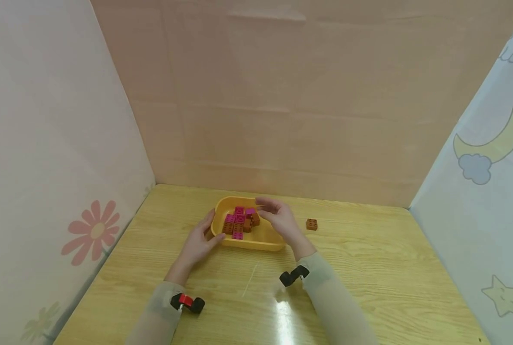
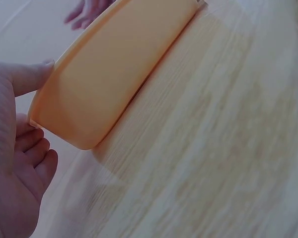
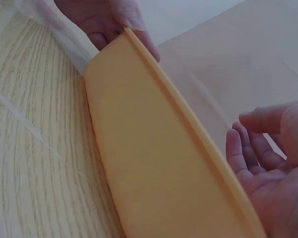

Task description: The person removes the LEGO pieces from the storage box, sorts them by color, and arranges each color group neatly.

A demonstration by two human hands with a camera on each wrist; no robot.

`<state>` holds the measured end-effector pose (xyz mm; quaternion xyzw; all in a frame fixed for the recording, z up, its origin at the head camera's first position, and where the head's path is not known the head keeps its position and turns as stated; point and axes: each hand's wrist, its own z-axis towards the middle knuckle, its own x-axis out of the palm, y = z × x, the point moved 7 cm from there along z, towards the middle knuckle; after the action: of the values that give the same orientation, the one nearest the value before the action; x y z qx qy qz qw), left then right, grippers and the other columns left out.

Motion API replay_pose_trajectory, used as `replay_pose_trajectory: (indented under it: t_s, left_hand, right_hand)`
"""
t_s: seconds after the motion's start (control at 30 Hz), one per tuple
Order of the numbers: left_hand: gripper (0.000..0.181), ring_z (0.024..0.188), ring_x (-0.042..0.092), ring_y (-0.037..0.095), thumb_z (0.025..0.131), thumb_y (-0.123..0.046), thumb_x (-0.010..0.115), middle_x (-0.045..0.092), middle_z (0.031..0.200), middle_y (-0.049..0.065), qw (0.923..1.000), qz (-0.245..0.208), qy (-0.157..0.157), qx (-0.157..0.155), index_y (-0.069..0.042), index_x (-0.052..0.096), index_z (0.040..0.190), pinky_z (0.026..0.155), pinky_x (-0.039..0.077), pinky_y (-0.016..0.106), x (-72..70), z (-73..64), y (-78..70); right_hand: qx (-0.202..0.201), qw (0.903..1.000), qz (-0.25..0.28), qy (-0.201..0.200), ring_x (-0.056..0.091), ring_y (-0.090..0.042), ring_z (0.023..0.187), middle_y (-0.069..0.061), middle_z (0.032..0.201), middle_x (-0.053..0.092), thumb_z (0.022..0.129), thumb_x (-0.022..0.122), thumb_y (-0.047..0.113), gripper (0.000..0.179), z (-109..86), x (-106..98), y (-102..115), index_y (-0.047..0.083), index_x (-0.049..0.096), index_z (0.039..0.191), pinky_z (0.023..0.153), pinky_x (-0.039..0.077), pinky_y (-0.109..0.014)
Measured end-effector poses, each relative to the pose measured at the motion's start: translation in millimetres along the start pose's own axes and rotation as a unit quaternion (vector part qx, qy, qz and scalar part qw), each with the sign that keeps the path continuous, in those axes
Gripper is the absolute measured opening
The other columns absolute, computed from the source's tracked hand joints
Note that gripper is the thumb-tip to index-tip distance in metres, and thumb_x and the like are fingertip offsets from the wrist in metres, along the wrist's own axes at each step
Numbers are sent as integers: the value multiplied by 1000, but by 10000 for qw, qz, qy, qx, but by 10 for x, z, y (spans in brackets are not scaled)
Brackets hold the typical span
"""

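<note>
A shallow yellow plastic tray (image 1: 252, 245) stands on the table, with pink toy bricks (image 1: 239, 211) and brown toy bricks (image 1: 247, 225) gathered toward its left half. My left hand (image 1: 199, 239) grips the tray's left end; in the left wrist view the thumb lies on the rim and the fingers curl beneath it. Over the tray's right part hovers my right hand (image 1: 280, 220), its fingers loosely bent and pointing left near the bricks. Nothing shows between thumb and fingers of that hand (image 3: 273, 158) in the right wrist view. The tray wall hides the bricks from both wrist views.
One brown brick (image 1: 311, 224) lies on the wooden table (image 1: 368, 268), to the right of the tray. Behind the table rises a plain pinkish-brown backdrop (image 1: 282, 105). Printed cloth walls stand at the left (image 1: 45, 143) and at the right (image 1: 489, 215).
</note>
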<state>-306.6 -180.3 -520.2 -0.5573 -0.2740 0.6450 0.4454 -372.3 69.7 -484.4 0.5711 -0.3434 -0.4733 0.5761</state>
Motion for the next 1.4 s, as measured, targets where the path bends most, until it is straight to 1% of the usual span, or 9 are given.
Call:
replay_pose_trajectory:
  t_s: [0.13,0.27,0.47,0.73,0.9,1.0,1.1,1.23,1.4]
  left_hand:
    - [88,158,26,42,99,-16,80,27,171,27,9999,132,6,-27,8,26,164,129,24,52,-2,6,-3]
    - [87,158,27,42,98,-18,80,28,171,25,9998,199,-29,-17,8,29,164,129,23,53,-11,11,3]
    - [87,158,27,41,98,-15,80,26,172,23,10000,-9,-23,-3,8,29,164,129,23,51,-1,21,37]
    - [92,160,17,42,101,-9,76,9,176,23,9981,-557,280,-2,4,15,168,127,24,48,47,23,21]
    - [92,161,20,39,100,-11,77,12,177,21,9981,-535,294,-116,3,17,168,127,25,45,40,21,20]
    - [92,161,21,37,100,-11,77,12,177,21,9982,-509,295,-142,2,16,169,127,26,42,32,21,17]
    - [92,161,21,37,101,-11,77,12,176,22,9980,-557,290,-73,2,16,169,126,26,41,31,29,18]
    - [91,160,21,40,100,-9,76,12,176,24,9978,-603,261,38,4,17,168,126,27,43,31,31,11]
    - [89,158,24,42,100,-10,76,14,175,23,9979,-597,232,19,6,19,167,126,27,44,34,23,15]
  right_hand:
    - [269,9995,56,-120,63,-36,129,-24,144,64,102,66,-6,42,52,13,-98,-5,63,144,109,55,-41]
    - [337,9994,-82,-15,63,-37,130,-22,143,65,101,65,-7,41,64,42,-133,-4,65,143,108,56,-41]
    - [336,9994,-89,23,63,-38,130,-20,144,66,101,65,-8,41,71,55,-167,-3,65,142,107,57,-42]
    - [412,9990,-180,5,64,-36,129,-17,140,69,100,66,-9,42,108,50,-187,-3,66,142,106,57,-44]
    - [424,9989,-207,10,64,-39,130,-21,140,68,100,65,-11,42,114,53,-191,-5,65,142,107,57,-45]
    - [488,9983,-311,-15,64,-38,130,-21,140,68,100,64,-11,42,115,53,-197,-5,65,142,108,56,-47]
    - [569,9974,-444,-74,65,-36,130,-20,140,68,99,65,-9,43,124,45,-216,-3,66,142,110,54,-49]
    - [680,9960,-568,-139,63,-34,132,-16,140,69,100,66,-8,43,131,38,-238,1,68,142,112,53,-50]
    - [891,9937,-663,-138,61,-33,135,-12,141,69,100,67,-6,44,117,47,-268,5,69,142,114,51,-51]
